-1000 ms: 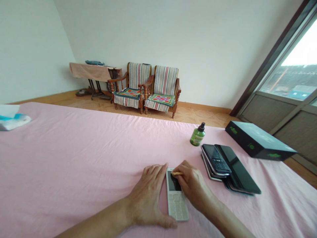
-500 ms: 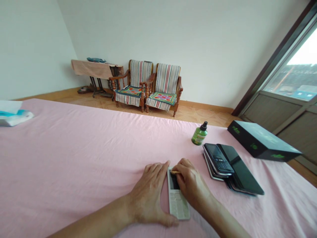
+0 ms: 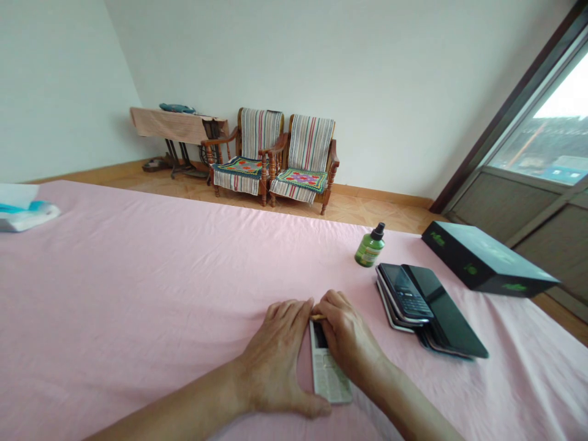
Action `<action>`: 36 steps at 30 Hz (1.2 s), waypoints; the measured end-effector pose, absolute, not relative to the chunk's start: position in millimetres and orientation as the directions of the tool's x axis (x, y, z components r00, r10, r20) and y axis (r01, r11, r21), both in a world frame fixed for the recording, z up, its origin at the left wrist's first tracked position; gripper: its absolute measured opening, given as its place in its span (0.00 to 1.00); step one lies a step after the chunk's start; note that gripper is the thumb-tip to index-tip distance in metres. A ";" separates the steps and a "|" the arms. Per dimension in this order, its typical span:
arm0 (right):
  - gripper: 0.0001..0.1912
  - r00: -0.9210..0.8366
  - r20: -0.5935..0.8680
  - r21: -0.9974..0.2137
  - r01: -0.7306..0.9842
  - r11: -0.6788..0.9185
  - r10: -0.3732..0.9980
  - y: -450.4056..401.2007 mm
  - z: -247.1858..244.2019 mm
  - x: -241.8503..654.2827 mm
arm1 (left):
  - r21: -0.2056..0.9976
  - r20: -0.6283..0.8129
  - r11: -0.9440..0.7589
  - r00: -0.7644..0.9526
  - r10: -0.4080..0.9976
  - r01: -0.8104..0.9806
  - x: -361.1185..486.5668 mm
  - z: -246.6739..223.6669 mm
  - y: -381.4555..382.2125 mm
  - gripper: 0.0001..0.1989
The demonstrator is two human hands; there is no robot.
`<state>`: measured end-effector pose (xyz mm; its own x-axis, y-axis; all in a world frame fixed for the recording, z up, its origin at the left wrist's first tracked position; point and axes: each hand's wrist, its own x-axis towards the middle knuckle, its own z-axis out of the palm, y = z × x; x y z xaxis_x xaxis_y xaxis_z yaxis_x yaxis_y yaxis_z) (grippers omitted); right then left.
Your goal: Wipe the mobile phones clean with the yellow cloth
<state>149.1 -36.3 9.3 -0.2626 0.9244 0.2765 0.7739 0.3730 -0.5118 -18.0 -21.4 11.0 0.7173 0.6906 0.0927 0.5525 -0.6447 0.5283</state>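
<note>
Surface: pink cloth sheet (image 3: 138, 288), lightly creased
Landmark: green bottle (image 3: 369, 248), upright, black-capped, near the far edge
Right of bottle: black box (image 3: 482, 260), lying flat
Nearer, just right of bottle: stack of black mobile phones (image 3: 427, 306)
Nearer, left of bottle: white keypad phone (image 3: 328, 376), lying flat
Well left of bottle: white-and-blue packet (image 3: 22, 211), at the sheet's edge

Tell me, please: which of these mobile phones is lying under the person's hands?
The pale keypad phone, between the left hand and right hand; the other phones lie stacked apart, to the right.
</note>
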 end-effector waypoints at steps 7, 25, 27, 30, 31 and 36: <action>0.11 -0.303 0.271 -0.513 0.757 0.404 0.914 -48.0 8.4 151.2 | 0.523 0.094 -0.651 0.722 0.686 0.550 -16.7 17.0 -20.2 0.50; 0.15 -0.322 0.190 -0.686 0.632 0.360 0.928 -68.8 22.2 161.1 | 0.553 0.095 -0.641 0.724 0.683 0.532 -18.7 14.3 -19.1 0.50; 0.15 -0.260 0.188 -0.716 0.624 0.313 0.947 -67.6 18.6 164.1 | 0.547 0.088 -0.637 0.719 0.689 0.543 -18.4 14.1 -19.3 0.50; 0.13 -0.232 0.201 -0.719 0.625 0.304 0.952 -67.1 13.3 161.0 | 0.541 0.091 -0.640 0.719 0.689 0.546 -17.6 14.7 -19.5 0.50; 0.12 -0.245 0.209 -0.712 0.626 0.319 0.947 -67.4 12.5 158.3 | 0.540 0.093 -0.642 0.720 0.687 0.544 -17.3 15.2 -19.5 0.49; 0.13 -0.308 0.248 -0.634 0.665 0.394 0.919 -70.3 16.3 145.5 | 0.551 0.106 -0.651 0.731 0.675 0.522 -17.0 16.2 -19.2 0.46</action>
<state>145.5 -70.3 16.3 -0.3076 0.9187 0.2478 0.6654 0.3939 -0.6341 -17.0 -19.2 16.2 0.7305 0.6747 0.1057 0.5217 -0.6512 0.5511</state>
